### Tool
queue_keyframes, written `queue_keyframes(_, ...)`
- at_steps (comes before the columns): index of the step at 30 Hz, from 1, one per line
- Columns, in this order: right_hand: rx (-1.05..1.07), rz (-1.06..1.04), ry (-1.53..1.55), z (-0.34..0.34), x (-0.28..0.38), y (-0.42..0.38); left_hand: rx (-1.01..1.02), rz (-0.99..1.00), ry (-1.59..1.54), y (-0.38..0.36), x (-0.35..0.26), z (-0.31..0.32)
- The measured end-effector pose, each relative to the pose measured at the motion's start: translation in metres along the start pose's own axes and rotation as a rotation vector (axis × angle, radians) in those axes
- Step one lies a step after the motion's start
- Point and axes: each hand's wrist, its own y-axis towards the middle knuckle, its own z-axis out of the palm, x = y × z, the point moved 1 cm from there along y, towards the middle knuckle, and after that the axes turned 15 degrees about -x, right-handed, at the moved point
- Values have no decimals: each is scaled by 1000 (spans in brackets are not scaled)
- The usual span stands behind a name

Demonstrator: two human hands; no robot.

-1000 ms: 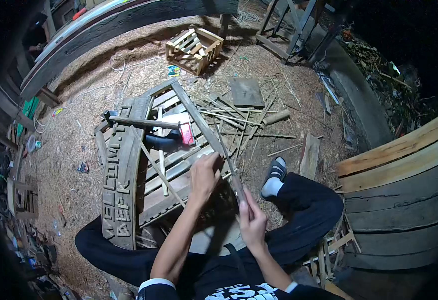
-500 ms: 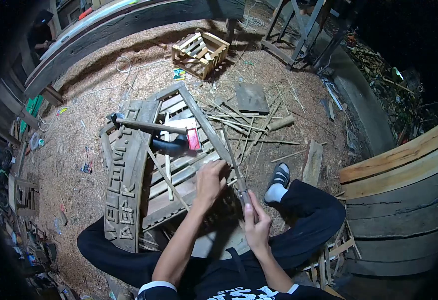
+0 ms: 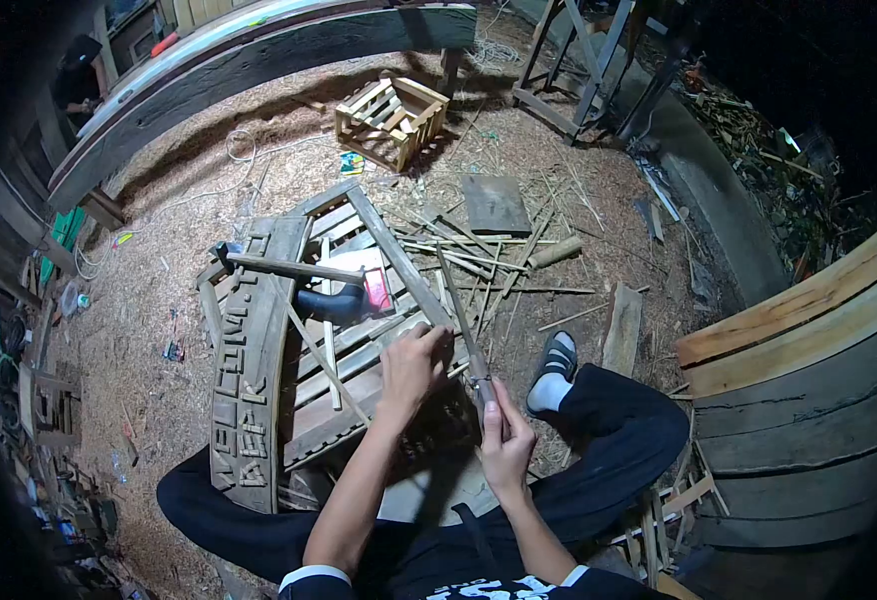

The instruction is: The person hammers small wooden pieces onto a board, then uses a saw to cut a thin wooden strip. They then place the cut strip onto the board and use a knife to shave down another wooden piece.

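Overhead, looking down, a wide floor of sawdust and wood shavings (image 3: 159,290) fills the scene, dark at its edges. To the right stands a stack of curved wooden planks (image 3: 799,370). Along the top left runs a long dark curved beam (image 3: 259,50), and near it sits a small slatted wooden crate (image 3: 391,112). In the middle lies a slatted wooden frame (image 3: 349,330), with a curved carved board (image 3: 249,350) bearing raised letters along its left side. A hammer (image 3: 289,266) lies across the frame, beside a red and white object (image 3: 374,285). Thin bamboo strips (image 3: 489,255) are scattered just beyond the frame, near a flat square board (image 3: 496,204).

The person sits on the floor in dark trousers, one foot in a white sock and sandal (image 3: 554,368) stretched out to the right. The left hand (image 3: 411,368) rests on the frame, fingers curled down over a slat; whether it grips anything cannot be told. The right hand (image 3: 507,440) is closed around the near end of a long thin strip (image 3: 464,320), which points up and away over the frame, just beside the left hand.
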Motion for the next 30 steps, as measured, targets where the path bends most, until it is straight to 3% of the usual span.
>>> queue_keyframes(11, 19, -12, -30, -2, 0, -9, 40, 52, 23, -1, -1, -3)
queue_keyframes(14, 36, 68, 17, -16, 8, -19, 46, 78, 0, 2, 4, -3)
queue_keyframes(18, 11, -49, -118, -13, 10, -14, 102, 89, -78, 2, 8, 1)
queue_keyframes(21, 50, 26, -110, -22, 18, -16, 109, 106, -65, 5, 10, -1)
queue_keyframes(23, 12, -49, -76, -21, 16, -12, 130, 155, -47, 5, 8, -3)
queue_keyframes(25, 46, 72, -95, -17, 18, 0, 150, 119, -62, 7, 4, -2)
queue_keyframes(30, 26, -7, -32, -13, 12, -9, 152, 79, -75, 3, 5, -2)
